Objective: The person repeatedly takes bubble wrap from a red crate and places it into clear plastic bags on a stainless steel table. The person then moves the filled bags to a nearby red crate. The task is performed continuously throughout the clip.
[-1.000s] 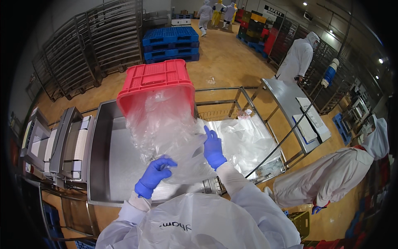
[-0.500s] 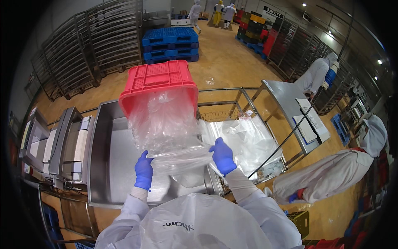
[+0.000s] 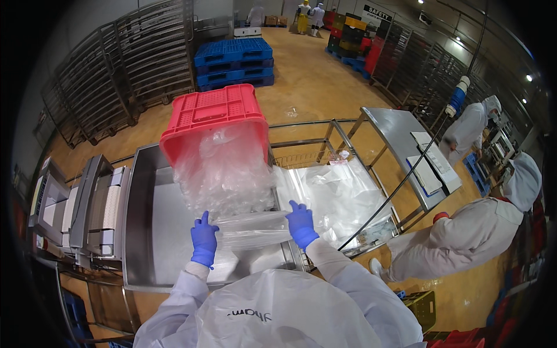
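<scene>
My left hand [image 3: 204,239], in a blue glove, grips one end of a clear plastic bag [image 3: 252,229]. The blue-gloved right hand [image 3: 301,225] has the other end, so the bag spans between them above a steel tray [image 3: 168,232]. Some fingers on each hand point upward, and the pinching parts are partly hidden. Just beyond, a pink crate [image 3: 217,105] lies tipped with its mouth toward me. A heap of crumpled clear plastic bags [image 3: 223,168] spills out of it. Flat clear plastic sheets [image 3: 333,197] lie right of the tray.
A machine with white belts [image 3: 113,209] stands left of the tray. At right are a steel table [image 3: 400,133] with a clipboard [image 3: 423,176], a hanging cable [image 3: 400,182] and a co-worker [image 3: 470,238]. Blue pallets [image 3: 234,61] and rack trolleys [image 3: 156,52] stand behind.
My right hand has come left and the hands are closer together, the bag between them. At right, one co-worker has turned more upright and another has shifted right.
</scene>
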`<state>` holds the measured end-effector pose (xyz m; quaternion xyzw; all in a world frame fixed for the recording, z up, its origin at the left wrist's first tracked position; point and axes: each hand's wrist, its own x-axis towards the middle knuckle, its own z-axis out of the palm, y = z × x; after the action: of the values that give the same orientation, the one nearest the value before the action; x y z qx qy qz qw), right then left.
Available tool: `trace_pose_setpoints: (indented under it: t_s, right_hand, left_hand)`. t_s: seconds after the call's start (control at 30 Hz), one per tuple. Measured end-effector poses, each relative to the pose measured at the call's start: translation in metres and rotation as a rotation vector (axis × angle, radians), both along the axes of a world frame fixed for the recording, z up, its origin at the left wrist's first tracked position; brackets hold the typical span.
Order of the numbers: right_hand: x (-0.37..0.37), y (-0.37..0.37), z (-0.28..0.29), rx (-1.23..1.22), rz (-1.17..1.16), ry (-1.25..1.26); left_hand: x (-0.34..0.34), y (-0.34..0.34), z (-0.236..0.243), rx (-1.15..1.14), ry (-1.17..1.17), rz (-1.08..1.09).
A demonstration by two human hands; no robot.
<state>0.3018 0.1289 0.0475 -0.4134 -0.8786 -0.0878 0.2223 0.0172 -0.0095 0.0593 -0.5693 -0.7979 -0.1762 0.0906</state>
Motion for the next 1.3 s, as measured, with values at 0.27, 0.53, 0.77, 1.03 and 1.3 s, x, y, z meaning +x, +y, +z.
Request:
trace_pose_setpoints:
  t_s: [0.27, 0.53, 0.77, 1.03, 1.3]
  right_hand:
    - [-0.007, 0.021, 0.0, -0.733, -0.188, 0.311]
    - [-0.007, 0.044, 0.0, -0.218, -0.106, 0.305]
    - [-0.007, 0.057, 0.046, -0.067, -0.363, 0.084]
    - [-0.035, 0.024, 0.061, -0.021, 0.182, 1.219]
    - [-0.02, 0.03, 0.037, 0.039, -0.132, 0.69]
  left_hand:
    - [-0.01, 0.022, -0.021, -0.089, -0.274, -0.118]
    - [0.035, 0.031, 0.018, 0.286, 0.143, -0.211]
    - [0.011, 0.037, 0.032, 0.077, -0.2, -0.035]
    - [0.009, 0.03, 0.021, 0.6, 0.031, -0.038]
    - [-0.001, 0.005, 0.026, 0.544, -0.114, -0.161]
